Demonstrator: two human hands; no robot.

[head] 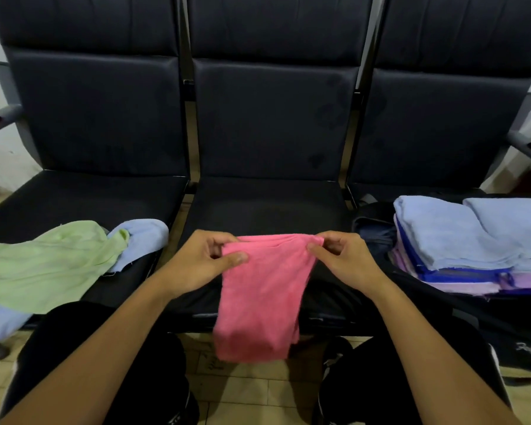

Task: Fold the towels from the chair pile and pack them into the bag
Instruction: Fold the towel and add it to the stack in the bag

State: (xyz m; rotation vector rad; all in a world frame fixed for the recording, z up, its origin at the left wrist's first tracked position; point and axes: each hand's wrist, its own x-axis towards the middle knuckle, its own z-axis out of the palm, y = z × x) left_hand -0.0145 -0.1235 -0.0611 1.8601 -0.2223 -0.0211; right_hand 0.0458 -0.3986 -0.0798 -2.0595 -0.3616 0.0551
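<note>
The pink towel [259, 289] is held up by its top edge over the front of the middle seat [267, 210], with the rest hanging down past the seat's front lip toward the floor [252, 391]. The left hand [204, 260] is pinching the upper left corner between thumb and curled fingers, and the right hand [339, 256] is pinching the upper right corner in the same way. The corners appear to be held apart so that the cloth is drawn flat and its edges can be matched before a fold is made; the top edge is seen slightly bunched between the hands, so some smoothing is probably still needed

On the left seat the unfolded pile is lying loose: a green towel [46, 262] spread over a light blue towel [141, 240], part of which droops over the seat's front edge. On the right seat the dark bag [377, 234] is lying open, and a folded stack [472, 250] of light blue, dark blue and lilac towels is resting in or on it; which cannot be told

The middle seat behind the hands is left bare, so room is offered there for laying the pink towel down. The path rightward to the bag is short, though the stack's near corner stands close to the right wrist
</note>
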